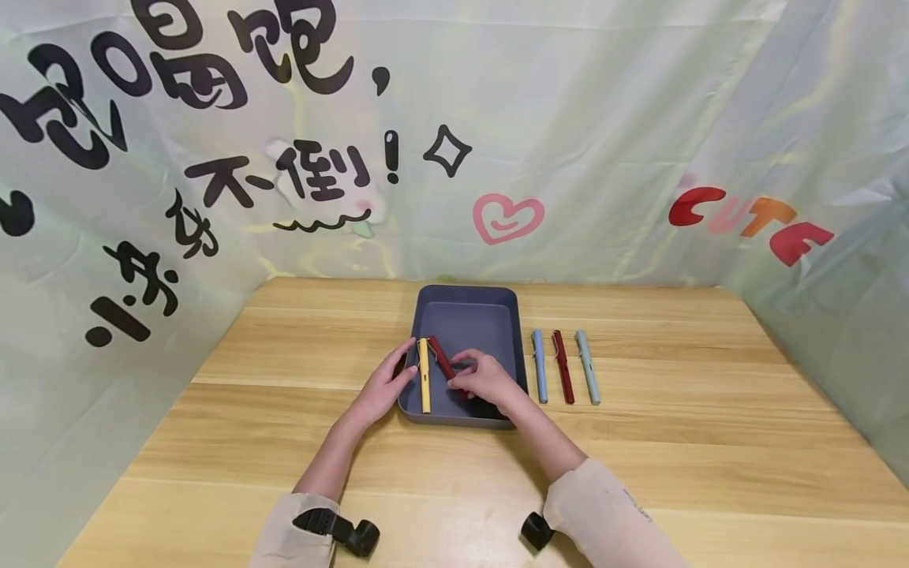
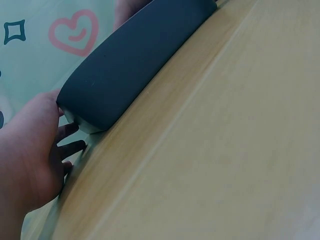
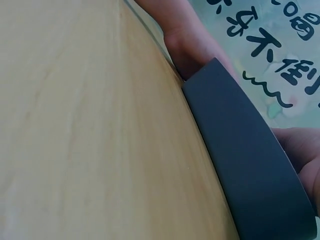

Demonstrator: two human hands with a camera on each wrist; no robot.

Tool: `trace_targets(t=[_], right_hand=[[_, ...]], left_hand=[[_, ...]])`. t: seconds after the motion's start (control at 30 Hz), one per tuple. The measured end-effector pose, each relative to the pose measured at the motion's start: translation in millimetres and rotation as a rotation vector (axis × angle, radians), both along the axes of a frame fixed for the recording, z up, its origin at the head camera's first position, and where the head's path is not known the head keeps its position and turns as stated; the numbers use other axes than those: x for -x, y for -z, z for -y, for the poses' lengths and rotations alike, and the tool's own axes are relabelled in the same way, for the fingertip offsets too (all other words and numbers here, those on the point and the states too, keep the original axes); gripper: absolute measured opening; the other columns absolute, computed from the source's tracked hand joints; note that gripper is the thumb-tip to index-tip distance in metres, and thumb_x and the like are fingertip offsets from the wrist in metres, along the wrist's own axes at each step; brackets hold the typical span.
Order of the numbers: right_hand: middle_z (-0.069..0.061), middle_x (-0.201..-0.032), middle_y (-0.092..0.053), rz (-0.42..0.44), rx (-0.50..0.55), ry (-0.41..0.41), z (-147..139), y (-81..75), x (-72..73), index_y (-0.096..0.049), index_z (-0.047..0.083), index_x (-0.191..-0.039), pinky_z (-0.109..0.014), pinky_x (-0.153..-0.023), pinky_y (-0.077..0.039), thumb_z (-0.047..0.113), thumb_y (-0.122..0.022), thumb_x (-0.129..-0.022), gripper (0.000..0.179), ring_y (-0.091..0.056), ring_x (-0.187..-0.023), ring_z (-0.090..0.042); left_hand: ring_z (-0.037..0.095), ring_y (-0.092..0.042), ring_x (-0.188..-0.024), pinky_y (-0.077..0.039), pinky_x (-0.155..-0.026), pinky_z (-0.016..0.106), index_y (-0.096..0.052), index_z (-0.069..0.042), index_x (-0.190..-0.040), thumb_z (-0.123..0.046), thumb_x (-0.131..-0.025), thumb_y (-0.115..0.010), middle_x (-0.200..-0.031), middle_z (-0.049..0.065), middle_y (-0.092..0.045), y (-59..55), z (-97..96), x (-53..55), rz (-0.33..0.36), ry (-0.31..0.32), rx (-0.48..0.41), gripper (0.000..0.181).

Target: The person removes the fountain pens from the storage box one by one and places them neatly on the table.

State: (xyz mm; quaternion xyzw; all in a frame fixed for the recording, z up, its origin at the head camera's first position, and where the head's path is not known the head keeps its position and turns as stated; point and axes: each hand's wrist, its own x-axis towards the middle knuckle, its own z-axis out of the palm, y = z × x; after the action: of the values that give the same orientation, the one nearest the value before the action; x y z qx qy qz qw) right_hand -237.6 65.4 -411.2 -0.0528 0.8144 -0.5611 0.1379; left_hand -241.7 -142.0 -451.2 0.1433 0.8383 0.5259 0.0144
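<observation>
A dark grey tray (image 1: 469, 315) stands on the table, with a yellow pen (image 1: 425, 383) lying lengthwise inside its left part. Just right of it a dark red pen (image 1: 442, 359) lies slanted, its top close to the yellow pen's clip. My right hand (image 1: 486, 379) reaches over the tray and pinches the lower part of this red pen between thumb and fingers. My left hand (image 1: 383, 388) holds the tray's left wall, thumb at the rim and the other fingers along the outside. In the right wrist view, the tray's front wall (image 3: 245, 160) hides the pens.
Right of the tray, a blue pen (image 1: 540, 367), a second dark red pen (image 1: 564, 367) and a light teal pen (image 1: 588, 367) lie side by side on the wooden table (image 1: 682, 410). A printed cloth (image 1: 596, 118) hangs behind and at both sides.
</observation>
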Motion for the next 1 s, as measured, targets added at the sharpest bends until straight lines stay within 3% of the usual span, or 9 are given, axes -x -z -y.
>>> trace_targets(t=[0.17,0.47,0.8,1.0], right_hand=[[-0.012,-0.086,-0.063,0.027,0.05,-0.035,-4,-1.2,-1.8,-0.054,-0.001,-0.12,-0.032,-0.06,-0.051,0.0,-0.065,-0.082,0.04,-0.059,-0.066,-0.019],[-0.01,-0.088,-0.06,0.039,0.06,-0.073,-9,-2.2,-3.4,-0.064,0.001,-0.112,-0.03,-0.066,-0.051,0.003,-0.064,-0.084,0.028,-0.057,-0.067,-0.017],[-0.011,-0.092,-0.059,0.024,0.057,-0.052,-12,-7.0,-5.9,-0.064,0.001,-0.112,-0.033,-0.069,-0.051,0.003,-0.064,-0.084,0.028,-0.057,-0.069,-0.019],[-0.011,-0.094,-0.058,0.021,0.057,-0.022,-14,-11.2,-8.5,-0.065,0.004,-0.11,-0.033,-0.07,-0.051,0.002,-0.064,-0.084,0.026,-0.058,-0.073,-0.019]], left_hand=[[0.027,-0.023,-0.133,-0.019,-0.105,0.047,-0.032,-0.017,-0.144,-0.021,-0.096,-0.049,-0.146,0.01,-0.028,-1.1,-0.7,0.1,-0.004,-0.003,0.003,0.051],[0.027,-0.022,-0.133,-0.019,-0.105,0.048,-0.031,-0.019,-0.145,-0.022,-0.096,-0.049,-0.147,0.01,-0.027,-2.6,-2.7,0.3,0.011,-0.009,0.011,0.051],[0.03,-0.023,-0.133,-0.02,-0.105,0.049,-0.032,-0.013,-0.144,-0.018,-0.096,-0.049,-0.146,0.014,-0.028,-3.6,-3.1,-1.8,-0.016,0.0,-0.011,0.051],[0.027,-0.022,-0.133,-0.019,-0.105,0.047,-0.032,-0.015,-0.144,-0.02,-0.096,-0.049,-0.146,0.01,-0.027,-3.4,-1.8,-2.6,0.001,-0.005,-0.007,0.051]])
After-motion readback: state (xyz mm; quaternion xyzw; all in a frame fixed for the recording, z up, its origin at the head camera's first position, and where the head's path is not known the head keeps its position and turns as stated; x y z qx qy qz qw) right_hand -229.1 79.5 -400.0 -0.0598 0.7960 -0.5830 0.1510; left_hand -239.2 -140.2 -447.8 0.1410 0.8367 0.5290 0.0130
